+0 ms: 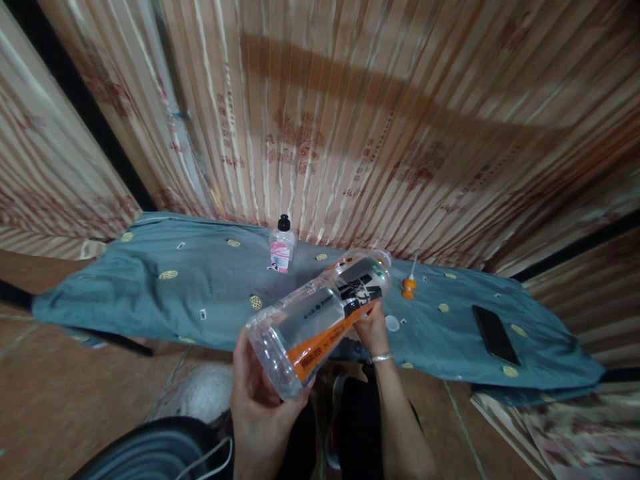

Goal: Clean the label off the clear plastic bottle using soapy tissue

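Observation:
Tilted across the middle of the view is a large clear plastic bottle (pixel 320 320) with an orange and black label. Its base points down and left, its mouth up and right; it looks empty. My left hand (pixel 265 413) wraps around the base from below. Under the upper part, my right hand (pixel 371 330) grips the bottle, its fingers mostly hidden behind it. A white round cap (pixel 393 323) lies on the cloth beside my right wrist. Just beyond it is a small orange-handled tool (pixel 409 288) with a thin pale shaft. Farther back stands a small clear bottle (pixel 283 248) with black cap and pink label.
A blue-grey patterned cloth (pixel 200 287) covers the long surface ahead. Toward its right end rests a black phone (pixel 496 335). Striped curtains (pixel 320 133) hang behind, with dark metal bars (pixel 85 100) at the sides. A round dark ribbed object (pixel 155 453) is at the lower left.

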A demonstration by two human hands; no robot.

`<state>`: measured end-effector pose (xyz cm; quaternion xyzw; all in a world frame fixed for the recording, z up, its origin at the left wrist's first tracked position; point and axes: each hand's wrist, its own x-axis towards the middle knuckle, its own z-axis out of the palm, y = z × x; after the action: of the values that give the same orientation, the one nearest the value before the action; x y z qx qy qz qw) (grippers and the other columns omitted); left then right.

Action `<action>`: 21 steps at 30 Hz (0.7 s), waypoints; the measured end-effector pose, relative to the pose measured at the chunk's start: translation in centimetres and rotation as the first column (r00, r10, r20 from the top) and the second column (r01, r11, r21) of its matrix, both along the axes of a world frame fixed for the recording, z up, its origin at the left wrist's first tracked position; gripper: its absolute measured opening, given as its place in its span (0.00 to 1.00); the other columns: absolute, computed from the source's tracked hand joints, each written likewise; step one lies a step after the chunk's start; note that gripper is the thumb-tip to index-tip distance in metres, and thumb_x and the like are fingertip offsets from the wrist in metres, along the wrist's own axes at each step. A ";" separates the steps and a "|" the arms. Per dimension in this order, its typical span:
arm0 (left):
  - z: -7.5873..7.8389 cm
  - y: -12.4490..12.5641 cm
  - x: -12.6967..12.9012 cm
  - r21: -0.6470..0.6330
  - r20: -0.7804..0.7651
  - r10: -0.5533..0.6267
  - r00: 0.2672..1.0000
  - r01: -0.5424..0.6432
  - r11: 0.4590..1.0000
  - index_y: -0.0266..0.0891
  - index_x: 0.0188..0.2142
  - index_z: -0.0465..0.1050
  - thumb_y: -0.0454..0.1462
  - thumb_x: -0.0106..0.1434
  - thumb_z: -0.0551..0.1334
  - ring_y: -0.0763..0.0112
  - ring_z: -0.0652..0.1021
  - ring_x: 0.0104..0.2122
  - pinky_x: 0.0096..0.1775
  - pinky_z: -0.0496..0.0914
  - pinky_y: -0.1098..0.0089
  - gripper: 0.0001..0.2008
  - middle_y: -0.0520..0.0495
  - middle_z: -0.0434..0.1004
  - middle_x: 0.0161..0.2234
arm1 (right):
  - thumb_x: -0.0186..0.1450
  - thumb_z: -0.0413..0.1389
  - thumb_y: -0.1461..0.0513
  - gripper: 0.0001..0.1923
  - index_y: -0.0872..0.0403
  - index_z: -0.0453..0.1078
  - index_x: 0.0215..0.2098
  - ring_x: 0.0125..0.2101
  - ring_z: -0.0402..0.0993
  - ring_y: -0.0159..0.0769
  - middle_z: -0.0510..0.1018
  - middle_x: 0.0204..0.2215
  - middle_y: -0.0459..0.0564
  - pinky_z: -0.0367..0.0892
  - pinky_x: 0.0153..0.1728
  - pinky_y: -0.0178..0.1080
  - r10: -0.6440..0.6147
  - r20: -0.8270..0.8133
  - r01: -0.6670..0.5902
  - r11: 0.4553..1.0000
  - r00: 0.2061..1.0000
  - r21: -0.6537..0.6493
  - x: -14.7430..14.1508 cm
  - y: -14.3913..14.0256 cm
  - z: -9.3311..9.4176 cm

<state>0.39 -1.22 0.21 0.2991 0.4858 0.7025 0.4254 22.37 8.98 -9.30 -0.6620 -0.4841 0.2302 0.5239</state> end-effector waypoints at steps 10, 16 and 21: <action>-0.4 -0.1 -0.1 -0.018 -0.024 0.000 1.000 -0.001 1.000 0.48 0.66 0.73 0.37 0.44 0.83 0.50 0.85 0.54 0.52 0.81 0.62 0.49 0.43 0.82 0.60 | 0.54 0.66 0.52 0.26 0.50 0.66 0.47 0.44 0.84 0.54 0.85 0.43 0.57 0.79 0.46 0.48 -0.003 -0.011 0.004 0.999 1.000 0.032 -0.2 -0.1 0.4; -0.4 -0.1 0.0 -0.010 -0.018 0.005 1.000 -0.006 1.000 0.48 0.65 0.73 0.37 0.45 0.83 0.51 0.85 0.54 0.52 0.81 0.62 0.47 0.43 0.82 0.61 | 0.56 0.65 0.50 0.28 0.51 0.65 0.49 0.46 0.83 0.53 0.85 0.46 0.60 0.78 0.47 0.47 0.021 -0.008 -0.021 0.999 1.000 0.041 -0.3 -0.1 0.4; -0.8 0.1 -0.1 0.041 -0.021 0.004 1.000 -0.004 0.999 0.46 0.65 0.74 0.35 0.44 0.83 0.52 0.86 0.52 0.47 0.82 0.67 0.48 0.42 0.84 0.57 | 0.56 0.66 0.49 0.27 0.51 0.66 0.48 0.47 0.83 0.53 0.84 0.47 0.61 0.77 0.49 0.49 0.018 -0.001 -0.018 0.998 1.000 0.062 -0.3 0.1 0.2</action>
<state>0.33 -1.11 -0.56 0.3142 0.4762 0.7101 0.4127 22.11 9.10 -9.11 -0.6407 -0.4967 0.2202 0.5425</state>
